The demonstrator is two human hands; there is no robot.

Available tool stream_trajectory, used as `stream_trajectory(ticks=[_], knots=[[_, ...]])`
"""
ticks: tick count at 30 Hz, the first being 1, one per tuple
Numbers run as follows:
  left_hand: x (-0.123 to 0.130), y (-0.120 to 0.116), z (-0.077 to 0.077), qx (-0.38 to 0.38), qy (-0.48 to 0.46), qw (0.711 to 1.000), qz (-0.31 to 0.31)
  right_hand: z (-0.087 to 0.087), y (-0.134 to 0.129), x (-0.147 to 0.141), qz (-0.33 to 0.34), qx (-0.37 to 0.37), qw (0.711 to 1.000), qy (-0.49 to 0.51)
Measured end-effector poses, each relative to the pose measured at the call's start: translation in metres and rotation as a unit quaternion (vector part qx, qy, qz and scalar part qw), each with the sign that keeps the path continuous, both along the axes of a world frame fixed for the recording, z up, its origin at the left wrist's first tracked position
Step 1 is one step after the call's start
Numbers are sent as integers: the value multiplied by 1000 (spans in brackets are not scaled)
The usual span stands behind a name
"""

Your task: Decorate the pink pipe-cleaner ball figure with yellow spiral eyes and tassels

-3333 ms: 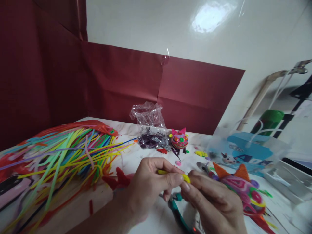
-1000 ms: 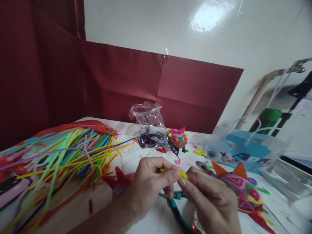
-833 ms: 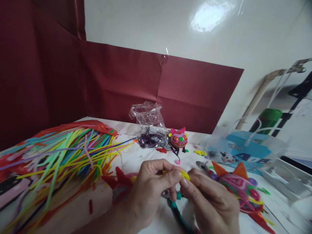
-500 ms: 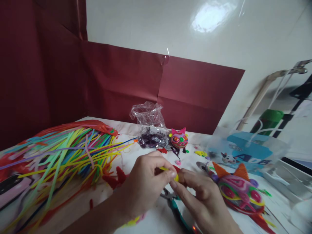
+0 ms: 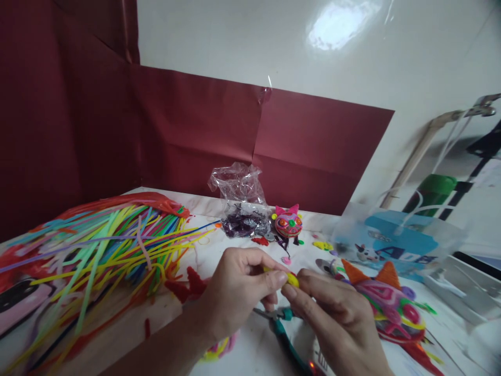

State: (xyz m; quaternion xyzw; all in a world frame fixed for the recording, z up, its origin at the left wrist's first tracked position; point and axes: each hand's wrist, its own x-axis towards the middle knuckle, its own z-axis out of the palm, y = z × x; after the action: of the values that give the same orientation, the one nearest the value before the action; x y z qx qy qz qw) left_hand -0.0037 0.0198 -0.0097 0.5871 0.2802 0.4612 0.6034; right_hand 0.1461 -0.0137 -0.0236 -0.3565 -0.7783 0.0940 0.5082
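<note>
Between my fingertips is a small yellow coil [image 5: 292, 280] that looks like rolled pipe cleaner. My left hand [image 5: 238, 292] pinches it from the left with thumb and forefinger. From the other side, the thumb and fingers of my right hand [image 5: 336, 313] are closed on it too. Below the hands lie teal-handled pliers [image 5: 284, 339], partly hidden by my right hand. A pink and yellow coiled piece [image 5: 219, 349] shows under my left forearm, and a red pointed shape [image 5: 193, 284] lies behind that arm.
Many loose coloured pipe cleaners [image 5: 129, 245] spread over the left side. Toward the back are a clear plastic bag [image 5: 242, 209] and a small pink-eared face figure [image 5: 288, 223]. On the right sit a larger orange-eared figure [image 5: 399, 308] and a blue translucent bag [image 5: 403, 235].
Both hands have shifted slightly right and down with the yellow coil, and more of it shows. The pliers are more exposed; the larger figure is more covered.
</note>
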Motion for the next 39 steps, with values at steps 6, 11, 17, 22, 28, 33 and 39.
stream_trajectory(ticks=[6, 11, 17, 22, 28, 33, 39], knots=[[11, -7, -11, -55, -130, 990, -16, -6, -2, -2, -22, 18, 998, 49], [8, -6, -6, -33, -71, 997, 15, -1, 0, -4, -21, 18, 1000, -1], [-4, 2, 1, 93, 157, 982, 52, 6, 3, 3, -38, -44, 994, -94], [-4, 2, 1, 1, 118, 993, -19, 7, 0, 8, 6, -41, 995, -96], [8, -1, -5, -131, -91, 986, -56, 8, -2, 7, -8, 3, 1000, -23], [13, -6, -10, -125, -147, 981, -19, 6, -3, 4, -24, 36, 999, 2], [19, -13, -9, -157, -205, 966, -21, -2, -3, 2, -23, 46, 998, 20]])
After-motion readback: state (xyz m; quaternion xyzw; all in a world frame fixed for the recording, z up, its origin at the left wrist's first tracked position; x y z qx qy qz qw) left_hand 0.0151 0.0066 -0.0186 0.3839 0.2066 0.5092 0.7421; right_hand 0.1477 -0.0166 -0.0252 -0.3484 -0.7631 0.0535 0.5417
